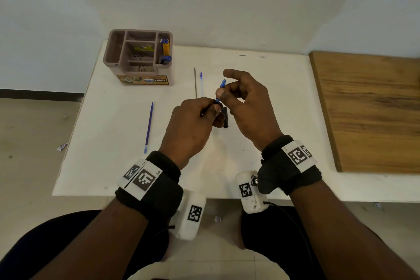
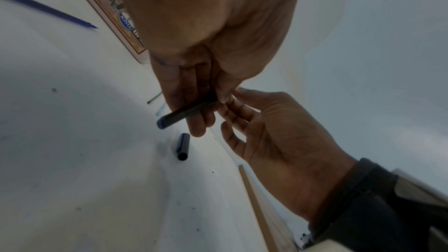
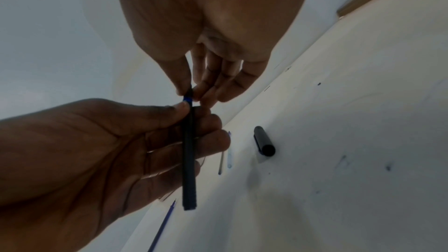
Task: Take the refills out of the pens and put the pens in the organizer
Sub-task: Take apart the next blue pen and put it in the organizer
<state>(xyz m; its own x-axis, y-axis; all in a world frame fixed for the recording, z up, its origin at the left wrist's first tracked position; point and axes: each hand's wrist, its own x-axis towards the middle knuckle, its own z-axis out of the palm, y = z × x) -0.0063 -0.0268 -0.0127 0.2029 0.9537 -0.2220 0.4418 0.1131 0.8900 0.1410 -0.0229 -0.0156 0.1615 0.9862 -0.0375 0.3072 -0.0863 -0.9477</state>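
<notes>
1. Currently mid-extraction on one pen. My left hand (image 1: 193,120) has fingers and thumb curled round the dark pen barrel (image 3: 189,160), held above the white table (image 1: 113,143) near centre.
2. My right hand (image 1: 247,102) pinches the blue tip section (image 1: 222,85) at the barrel's front end between thumb and fingertips; index finger sticks out free. I can't tell whether the tip is being unscrewed or the refill is already sliding.
3. Black cap (image 1: 225,117) lies on the table just under the hands, at about 5 o'clock of the pinch point. It's off, so this pen is uncapped.
4. Done so far, judging by layout: three loose refills on the table. Blue refill (image 1: 148,127) at 9 o'clock of the hands, well apart; thin dark refill (image 1: 195,83) and clear refill (image 1: 201,84) side by side at 12 o'clock, near the hands.
5. Organizer (image 1: 138,57) sits at 11 o'clock at the table's far edge. Right-hand compartment holds pens with blue ends (image 1: 166,50); I make out two blue ends plus a yellow piece, exact count unclear.
6. Left to do, my read: free this refill, lay it down, probably recap, drop the barrel in the organizer. No other whole pens visible on the table, so this looks like the last one.
7. Wooden board (image 1: 368,109) at 3 o'clock, not involved.
</notes>
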